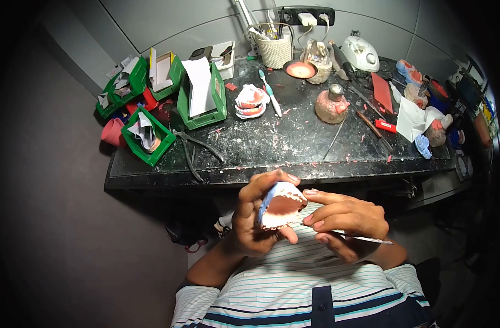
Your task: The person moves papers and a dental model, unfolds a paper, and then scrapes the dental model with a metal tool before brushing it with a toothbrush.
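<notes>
My left hand (249,221) is wrapped around a dental cast (284,209), blue at its outer side and white along the tooth row, with a pinkish inner surface facing me. In my right hand (351,221) is a thin metal carving tool (370,239), its handle pointing out to the right. The tool's working end is hidden by the fingers. My right fingertips come right up to the cast's right edge. Both hands are above my lap, in front of the bench edge.
The dark bench (250,147) carries scraps of red wax. On it are green bins (220,109), pliers (192,156), another dental model (251,103), a toothbrush (270,94), a spirit burner (332,105), a red wax sheet (381,92) and a wicker cup (274,52).
</notes>
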`<action>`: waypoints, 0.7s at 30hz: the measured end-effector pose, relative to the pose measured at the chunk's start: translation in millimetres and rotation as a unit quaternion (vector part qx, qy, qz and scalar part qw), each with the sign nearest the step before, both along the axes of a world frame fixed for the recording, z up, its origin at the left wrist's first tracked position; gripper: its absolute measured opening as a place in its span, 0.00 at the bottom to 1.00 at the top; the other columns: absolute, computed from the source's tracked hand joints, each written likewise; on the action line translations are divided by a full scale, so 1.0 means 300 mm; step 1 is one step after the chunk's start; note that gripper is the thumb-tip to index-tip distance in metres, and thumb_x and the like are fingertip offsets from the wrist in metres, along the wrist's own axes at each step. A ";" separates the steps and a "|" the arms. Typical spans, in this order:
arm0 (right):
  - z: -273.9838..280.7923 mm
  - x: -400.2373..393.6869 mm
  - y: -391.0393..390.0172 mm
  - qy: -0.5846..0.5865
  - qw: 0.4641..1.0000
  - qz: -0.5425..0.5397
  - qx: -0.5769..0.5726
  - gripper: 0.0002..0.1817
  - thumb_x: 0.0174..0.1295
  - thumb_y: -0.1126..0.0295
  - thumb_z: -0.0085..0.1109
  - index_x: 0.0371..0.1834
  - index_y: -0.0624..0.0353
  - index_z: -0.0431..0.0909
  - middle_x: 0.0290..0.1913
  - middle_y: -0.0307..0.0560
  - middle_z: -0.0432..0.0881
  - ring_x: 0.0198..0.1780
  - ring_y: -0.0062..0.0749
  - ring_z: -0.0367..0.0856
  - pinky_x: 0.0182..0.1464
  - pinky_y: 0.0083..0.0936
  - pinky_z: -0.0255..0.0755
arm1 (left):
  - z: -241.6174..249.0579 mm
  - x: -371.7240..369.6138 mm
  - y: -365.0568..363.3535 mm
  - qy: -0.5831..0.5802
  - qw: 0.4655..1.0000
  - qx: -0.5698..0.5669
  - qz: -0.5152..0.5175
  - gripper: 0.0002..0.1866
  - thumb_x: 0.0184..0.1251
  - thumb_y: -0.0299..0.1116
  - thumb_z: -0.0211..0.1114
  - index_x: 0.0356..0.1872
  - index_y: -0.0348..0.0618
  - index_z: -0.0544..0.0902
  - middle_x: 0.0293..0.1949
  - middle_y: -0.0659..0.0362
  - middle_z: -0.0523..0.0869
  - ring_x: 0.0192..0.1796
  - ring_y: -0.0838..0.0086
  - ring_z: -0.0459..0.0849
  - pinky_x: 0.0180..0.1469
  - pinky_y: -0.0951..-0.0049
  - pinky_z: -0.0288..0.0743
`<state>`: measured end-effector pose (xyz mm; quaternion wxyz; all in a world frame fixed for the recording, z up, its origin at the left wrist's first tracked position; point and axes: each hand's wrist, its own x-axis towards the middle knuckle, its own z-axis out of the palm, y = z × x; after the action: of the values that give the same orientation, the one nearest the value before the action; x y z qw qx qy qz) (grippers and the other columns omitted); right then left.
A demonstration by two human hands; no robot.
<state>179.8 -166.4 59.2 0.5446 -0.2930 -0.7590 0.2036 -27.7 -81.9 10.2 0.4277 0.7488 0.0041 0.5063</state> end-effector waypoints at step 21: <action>-0.092 -0.016 0.036 0.286 0.940 -0.050 -0.178 0.10 0.75 0.79 0.59 0.54 0.75 0.81 0.54 0.63 0.87 0.56 0.43 0.89 0.61 0.35 0.85 | -0.025 0.034 -0.004 -0.107 0.946 -0.291 0.097 0.51 0.51 0.47 0.84 0.70 0.35 0.62 0.58 0.46 0.76 0.48 0.64 0.87 0.41 0.68 0.91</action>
<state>175.0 -155.7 31.6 0.6874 -0.3519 -0.5070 0.3828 -17.3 -83.1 2.7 0.5739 0.5291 0.1779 0.5992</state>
